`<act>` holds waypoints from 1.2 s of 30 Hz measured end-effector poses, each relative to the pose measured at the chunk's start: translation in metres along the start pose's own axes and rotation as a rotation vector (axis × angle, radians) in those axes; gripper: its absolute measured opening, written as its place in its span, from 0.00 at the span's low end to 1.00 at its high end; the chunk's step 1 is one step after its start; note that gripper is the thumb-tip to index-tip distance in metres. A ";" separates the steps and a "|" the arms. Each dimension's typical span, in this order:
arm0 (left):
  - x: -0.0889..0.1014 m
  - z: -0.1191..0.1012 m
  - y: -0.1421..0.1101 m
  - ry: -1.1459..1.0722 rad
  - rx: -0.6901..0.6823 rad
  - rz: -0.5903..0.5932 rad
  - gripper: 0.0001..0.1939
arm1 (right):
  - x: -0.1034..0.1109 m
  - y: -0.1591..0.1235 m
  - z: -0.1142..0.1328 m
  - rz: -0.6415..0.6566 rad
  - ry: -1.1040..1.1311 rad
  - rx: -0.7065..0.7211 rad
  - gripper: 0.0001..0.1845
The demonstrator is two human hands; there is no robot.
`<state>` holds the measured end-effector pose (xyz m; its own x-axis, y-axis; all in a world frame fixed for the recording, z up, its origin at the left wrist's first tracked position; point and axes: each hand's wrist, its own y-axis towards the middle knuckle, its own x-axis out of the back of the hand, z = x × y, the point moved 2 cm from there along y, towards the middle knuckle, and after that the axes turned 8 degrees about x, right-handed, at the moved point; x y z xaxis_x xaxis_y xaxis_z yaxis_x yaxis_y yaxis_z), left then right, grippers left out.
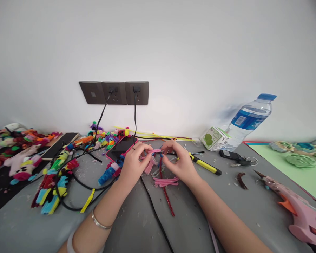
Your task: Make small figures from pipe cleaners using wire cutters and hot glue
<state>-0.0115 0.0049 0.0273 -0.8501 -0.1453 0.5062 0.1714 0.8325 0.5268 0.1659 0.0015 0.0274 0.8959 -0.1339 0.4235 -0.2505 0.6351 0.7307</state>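
Observation:
Above the grey table, my left hand pinches one end of a short pink pipe cleaner piece. My right hand has thumb and fingers curled together at the piece's other end; a bit of blue shows at the fingertips. Below the hands lie a folded pink pipe cleaner bundle and a red glittery pipe cleaner. Silvery strands and more pink fuzzy pieces are partly hidden behind the fingers. Just right of my right hand rests a yellow and black utility knife.
A pink glue gun lies at right, near car keys. A water bottle leans beside a juice box. Fuzzy figures, a phone and black cables spread left and centre. Green paper lies far right.

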 end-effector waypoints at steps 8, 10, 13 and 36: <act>0.000 -0.003 0.000 0.022 -0.019 0.017 0.04 | 0.000 0.001 0.001 0.007 0.011 0.016 0.11; 0.000 -0.003 0.000 0.020 -0.023 0.017 0.04 | 0.000 0.001 0.001 0.004 0.015 0.025 0.11; 0.000 -0.003 0.000 0.016 -0.029 0.012 0.04 | 0.000 0.001 0.001 -0.001 0.016 0.035 0.11; -0.001 -0.005 0.001 0.004 -0.086 0.042 0.04 | 0.001 0.001 -0.001 -0.007 -0.011 0.032 0.09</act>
<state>-0.0082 0.0027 0.0310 -0.8396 -0.1136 0.5312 0.2489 0.7888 0.5620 0.1664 0.0025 0.0281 0.8938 -0.1470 0.4238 -0.2556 0.6096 0.7504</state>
